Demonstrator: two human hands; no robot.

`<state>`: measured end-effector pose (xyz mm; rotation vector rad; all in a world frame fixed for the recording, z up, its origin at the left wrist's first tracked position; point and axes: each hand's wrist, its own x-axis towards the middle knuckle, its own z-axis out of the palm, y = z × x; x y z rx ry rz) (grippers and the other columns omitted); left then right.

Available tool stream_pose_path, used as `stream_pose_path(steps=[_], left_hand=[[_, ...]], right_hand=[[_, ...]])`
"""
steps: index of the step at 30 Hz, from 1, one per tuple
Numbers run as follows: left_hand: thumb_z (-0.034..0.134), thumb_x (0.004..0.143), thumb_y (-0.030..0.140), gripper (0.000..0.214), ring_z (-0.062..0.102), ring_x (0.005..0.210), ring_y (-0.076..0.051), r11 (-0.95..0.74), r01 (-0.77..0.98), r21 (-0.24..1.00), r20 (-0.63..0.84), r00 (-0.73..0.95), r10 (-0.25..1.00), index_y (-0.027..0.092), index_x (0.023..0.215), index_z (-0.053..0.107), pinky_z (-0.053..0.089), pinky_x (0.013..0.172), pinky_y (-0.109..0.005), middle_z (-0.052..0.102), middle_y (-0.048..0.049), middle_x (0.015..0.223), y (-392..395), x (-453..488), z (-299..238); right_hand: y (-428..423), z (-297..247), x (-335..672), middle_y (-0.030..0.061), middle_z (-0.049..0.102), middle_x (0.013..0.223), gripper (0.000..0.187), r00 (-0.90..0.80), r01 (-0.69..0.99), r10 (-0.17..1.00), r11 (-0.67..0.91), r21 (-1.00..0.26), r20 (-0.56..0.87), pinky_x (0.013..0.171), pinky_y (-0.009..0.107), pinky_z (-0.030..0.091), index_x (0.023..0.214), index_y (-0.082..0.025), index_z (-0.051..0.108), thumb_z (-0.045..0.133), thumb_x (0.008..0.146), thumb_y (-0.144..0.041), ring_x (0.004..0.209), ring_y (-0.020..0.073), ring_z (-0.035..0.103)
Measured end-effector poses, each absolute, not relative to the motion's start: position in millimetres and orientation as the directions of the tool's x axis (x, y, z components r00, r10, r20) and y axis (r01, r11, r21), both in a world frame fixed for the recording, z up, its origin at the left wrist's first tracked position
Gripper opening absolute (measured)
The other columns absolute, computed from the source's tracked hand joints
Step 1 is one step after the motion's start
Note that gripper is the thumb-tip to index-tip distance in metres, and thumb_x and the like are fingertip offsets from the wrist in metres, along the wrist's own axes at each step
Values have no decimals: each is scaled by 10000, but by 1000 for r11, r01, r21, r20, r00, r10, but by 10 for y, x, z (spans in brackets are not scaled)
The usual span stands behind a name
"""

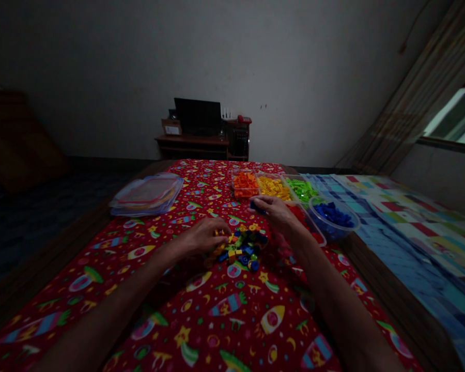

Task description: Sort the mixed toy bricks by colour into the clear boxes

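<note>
A small pile of mixed toy building bricks (246,250), in blue, yellow, orange and green, lies on the red patterned cloth (213,325). My left hand (205,235) rests at the pile's left side, its thumb and fingers apart over the bricks; its fingertips partly hide a few pieces. Above and right of the pile, my right hand (275,211) pinches a dark blue toy brick (257,207) between thumb and fingers. Under and beside that wrist is a clear box of red bricks (318,237), partly covered by my arm.
Clear boxes hold orange bricks (245,185), yellow bricks (274,188) and green bricks (301,190). A round tub (356,225) of blue bricks stands to their right. Stacked plastic lids (147,195) lie at left. A bed (406,227) adjoins the right side; a monitor (198,116) stands behind.
</note>
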<state>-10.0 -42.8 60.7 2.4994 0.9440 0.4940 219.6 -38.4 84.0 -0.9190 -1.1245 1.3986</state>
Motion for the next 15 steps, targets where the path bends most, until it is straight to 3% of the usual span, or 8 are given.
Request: stream_pose_path(steps=[4, 8, 12, 15], left_hand=[[526, 882, 335, 211, 599, 946, -176, -806, 427, 409, 204, 818, 537, 204, 983, 657, 469, 836, -266, 637, -60, 1034, -626, 61, 541], [481, 908, 244, 174, 586, 963, -177, -881, 293, 373, 255, 880, 401, 202, 996, 626, 484, 845, -276, 613, -77, 1064, -779, 218, 500], [475, 901, 172, 218, 548, 1105, -194, -909, 215, 356, 296, 897, 328, 226, 1075, 596, 471, 934, -303, 573, -80, 1207, -858, 313, 456], [492, 892, 164, 292, 475, 1230, -219, -922, 222, 317, 295, 901, 318, 243, 1162, 566, 425, 1021, -353, 514, -75, 1331, -840, 341, 311]], right_hand=[[-501, 1156, 2735, 24, 691, 826, 130, -13, -250, 991, 125, -960, 132, 826, 293, 563, 786, -156, 682, 747, 684, -203, 795, 139, 673], [-601, 1308, 3404, 13, 685, 793, 70, 247, -113, 949, 230, -967, 197, 828, 279, 561, 765, -157, 676, 703, 701, -148, 755, 123, 674], [-568, 1313, 3926, 10, 645, 625, 39, 419, 199, 896, 71, -977, 150, 676, 265, 560, 720, -124, 667, 640, 697, -106, 584, 120, 640], [-523, 1351, 4103, 21, 636, 583, 97, 450, 473, 879, -84, -877, 159, 618, 273, 531, 748, -104, 691, 616, 701, -142, 562, 137, 620]])
